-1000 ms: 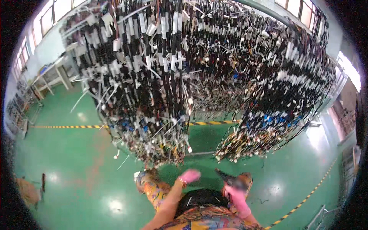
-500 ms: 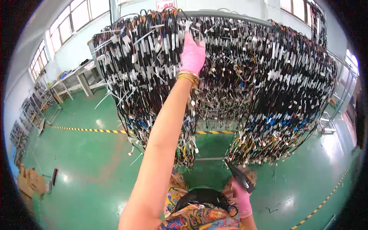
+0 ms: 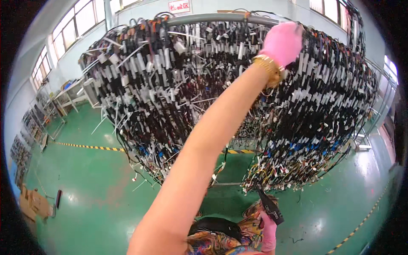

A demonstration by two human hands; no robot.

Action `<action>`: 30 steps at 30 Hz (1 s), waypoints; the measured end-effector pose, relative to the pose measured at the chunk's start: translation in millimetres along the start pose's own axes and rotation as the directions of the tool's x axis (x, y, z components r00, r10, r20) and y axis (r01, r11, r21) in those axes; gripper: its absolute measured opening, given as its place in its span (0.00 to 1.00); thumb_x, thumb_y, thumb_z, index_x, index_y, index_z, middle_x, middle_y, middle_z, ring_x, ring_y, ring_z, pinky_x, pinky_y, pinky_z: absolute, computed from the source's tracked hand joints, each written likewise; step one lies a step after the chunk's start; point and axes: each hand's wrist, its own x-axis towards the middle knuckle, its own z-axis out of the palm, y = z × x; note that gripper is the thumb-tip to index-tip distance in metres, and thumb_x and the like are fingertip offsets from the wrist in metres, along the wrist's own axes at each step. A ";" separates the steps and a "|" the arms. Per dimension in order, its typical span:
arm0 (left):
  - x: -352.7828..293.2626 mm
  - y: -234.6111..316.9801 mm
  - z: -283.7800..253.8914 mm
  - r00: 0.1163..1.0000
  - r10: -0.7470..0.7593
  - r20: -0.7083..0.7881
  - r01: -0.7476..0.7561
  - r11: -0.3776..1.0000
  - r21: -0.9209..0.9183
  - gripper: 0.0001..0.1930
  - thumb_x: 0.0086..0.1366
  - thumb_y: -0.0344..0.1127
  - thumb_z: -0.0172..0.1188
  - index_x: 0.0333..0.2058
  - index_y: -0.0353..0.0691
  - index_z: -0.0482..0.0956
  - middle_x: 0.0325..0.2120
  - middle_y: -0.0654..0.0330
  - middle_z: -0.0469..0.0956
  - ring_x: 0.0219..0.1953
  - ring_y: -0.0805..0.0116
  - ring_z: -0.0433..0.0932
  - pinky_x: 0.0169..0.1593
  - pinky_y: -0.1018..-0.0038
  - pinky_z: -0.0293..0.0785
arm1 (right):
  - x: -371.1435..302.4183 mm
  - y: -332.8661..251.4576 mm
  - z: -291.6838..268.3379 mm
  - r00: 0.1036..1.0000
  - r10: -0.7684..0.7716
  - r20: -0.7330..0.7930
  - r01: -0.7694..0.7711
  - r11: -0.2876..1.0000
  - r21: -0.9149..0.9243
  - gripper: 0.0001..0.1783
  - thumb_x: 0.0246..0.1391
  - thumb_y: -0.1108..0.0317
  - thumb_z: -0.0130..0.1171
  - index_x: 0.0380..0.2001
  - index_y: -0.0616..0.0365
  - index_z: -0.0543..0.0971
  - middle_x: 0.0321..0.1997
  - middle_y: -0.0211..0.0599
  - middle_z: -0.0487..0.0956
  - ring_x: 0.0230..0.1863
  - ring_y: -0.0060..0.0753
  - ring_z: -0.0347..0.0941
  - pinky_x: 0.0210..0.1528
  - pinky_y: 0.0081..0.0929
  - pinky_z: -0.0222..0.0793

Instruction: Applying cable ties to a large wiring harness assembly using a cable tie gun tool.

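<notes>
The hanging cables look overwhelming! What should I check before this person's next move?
1. Left hand up near the grey rail: ok, at the top of the hanging cables.
2. Left hand gripping a cable: cannot tell, its fingertips are hidden.
3. Right hand holding the black tool: ok, held low.
4. Tool's tip clear of the cable ends: cannot tell, they overlap in this view.
5. Cables spaced apart: not ok, they hang crowded together.
6. Left wrist free of jewellery: not ok, a gold bracelet is on it.
</notes>
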 end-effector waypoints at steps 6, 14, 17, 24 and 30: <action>-129.5 -19.9 -20.5 0.932 -0.194 0.307 0.363 0.525 -0.770 0.20 0.72 0.30 0.51 0.59 0.30 0.69 0.32 0.62 0.80 0.30 0.78 0.76 0.35 0.79 0.75 | 9.0 1.3 8.7 0.964 -0.224 -0.141 0.232 0.972 0.042 0.12 0.52 0.69 0.67 0.40 0.56 0.81 0.29 0.23 0.77 0.25 0.16 0.68 0.26 0.18 0.62; -191.6 -43.4 -61.3 0.830 -0.127 0.543 0.521 0.528 -0.671 0.19 0.75 0.44 0.51 0.50 0.33 0.78 0.36 0.64 0.82 0.38 0.74 0.79 0.50 0.73 0.77 | 27.6 -92.9 9.6 0.761 -0.643 -0.089 0.615 0.758 -0.216 0.12 0.46 0.71 0.71 0.32 0.60 0.77 0.34 0.30 0.71 0.32 0.23 0.69 0.34 0.25 0.66; -183.5 -42.8 -67.5 0.777 -0.221 0.590 0.621 0.425 -0.659 0.24 0.74 0.46 0.53 0.57 0.31 0.74 0.40 0.57 0.83 0.41 0.70 0.83 0.51 0.71 0.80 | 36.0 -129.7 12.4 0.706 -0.702 -0.098 0.610 0.672 -0.420 0.11 0.46 0.72 0.69 0.31 0.61 0.76 0.38 0.33 0.69 0.33 0.24 0.67 0.36 0.25 0.65; -80.8 -36.3 -55.9 0.941 -0.328 -0.086 0.298 0.921 -0.249 0.28 0.68 0.44 0.60 0.63 0.37 0.71 0.32 0.57 0.82 0.32 0.69 0.82 0.39 0.70 0.78 | 53.4 -196.2 40.2 0.626 -0.753 -0.203 0.745 0.654 -0.132 0.19 0.53 0.76 0.58 0.48 0.61 0.70 0.48 0.37 0.74 0.39 0.25 0.78 0.48 0.27 0.74; -40.7 -60.6 -82.1 0.918 -0.276 -0.284 0.332 0.928 0.171 0.18 0.67 0.55 0.61 0.46 0.52 0.87 0.26 0.64 0.85 0.28 0.71 0.81 0.38 0.70 0.76 | 68.1 -238.4 59.5 0.299 -0.928 -0.223 0.950 0.311 -0.021 0.24 0.58 0.68 0.59 0.55 0.63 0.65 0.59 0.47 0.74 0.43 0.31 0.80 0.49 0.32 0.76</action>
